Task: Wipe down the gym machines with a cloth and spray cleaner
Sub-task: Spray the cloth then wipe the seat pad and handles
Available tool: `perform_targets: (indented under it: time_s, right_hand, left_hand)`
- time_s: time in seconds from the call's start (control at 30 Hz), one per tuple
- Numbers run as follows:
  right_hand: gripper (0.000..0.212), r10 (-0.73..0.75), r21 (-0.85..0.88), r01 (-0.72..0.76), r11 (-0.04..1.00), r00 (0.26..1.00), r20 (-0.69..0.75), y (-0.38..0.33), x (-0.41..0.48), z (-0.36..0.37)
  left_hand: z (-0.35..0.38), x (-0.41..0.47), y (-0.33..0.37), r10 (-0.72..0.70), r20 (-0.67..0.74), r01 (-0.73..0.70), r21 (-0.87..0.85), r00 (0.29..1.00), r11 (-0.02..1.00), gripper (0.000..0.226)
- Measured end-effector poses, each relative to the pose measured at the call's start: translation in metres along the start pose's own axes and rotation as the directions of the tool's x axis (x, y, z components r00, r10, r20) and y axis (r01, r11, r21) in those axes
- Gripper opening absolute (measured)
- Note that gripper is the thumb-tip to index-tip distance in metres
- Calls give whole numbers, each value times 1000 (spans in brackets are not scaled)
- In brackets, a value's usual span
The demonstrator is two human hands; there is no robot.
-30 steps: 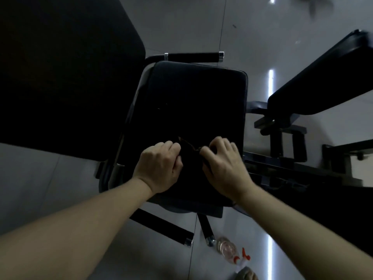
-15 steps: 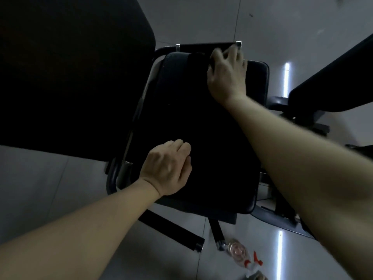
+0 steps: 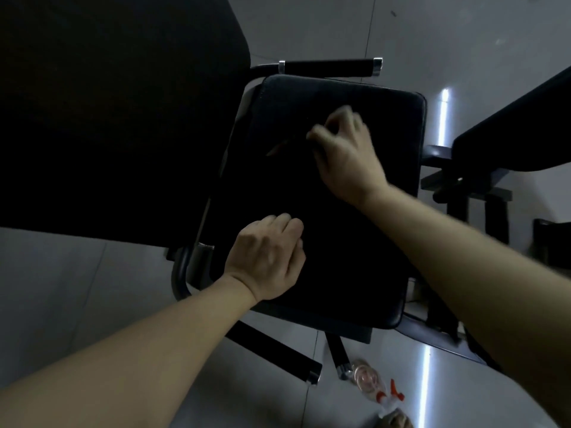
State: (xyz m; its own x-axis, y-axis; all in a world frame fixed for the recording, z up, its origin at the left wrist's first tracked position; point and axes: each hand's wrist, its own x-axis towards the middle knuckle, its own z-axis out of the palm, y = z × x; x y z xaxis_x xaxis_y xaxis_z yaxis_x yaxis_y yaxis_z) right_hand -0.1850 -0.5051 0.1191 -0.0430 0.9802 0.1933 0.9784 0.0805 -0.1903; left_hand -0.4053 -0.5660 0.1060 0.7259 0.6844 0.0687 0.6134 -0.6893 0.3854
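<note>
On the black padded seat (image 3: pixel 340 273), the blurred right hand (image 3: pixel 346 156) pinches a dark cloth (image 3: pixel 287 143) with curled fingers. Nearer left, the left hand (image 3: pixel 265 257) rests with fingers curled, its grip unclear. A clear spray bottle (image 3: pixel 367 376) lies on the near floor.

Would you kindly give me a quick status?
Right hand pinches cloth mid seat pad. Left hand curled on pad's near end, hold unclear. Spray bottle on floor.
</note>
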Motion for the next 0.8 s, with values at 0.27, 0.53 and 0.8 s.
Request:
perform_targets:
  time_s: [0.27, 0.53, 0.8]
  right_hand:
    - [40, 344, -19, -349, 937, 931, -124, 14, 100, 23]
    - [22, 31, 202, -43, 978, 998, 62, -66, -100, -23]
    - [30, -19, 10, 20, 1000, 998, -65, -2, 39, 15]
  left_hand:
    - [3, 0, -4, 49, -39, -49, -10, 998, 999, 17]
    - [-6, 0, 2, 20, 79, -25, 62, 997, 998, 32]
    - [-2, 0, -2, 22, -6, -22, -45, 1000, 999, 19]
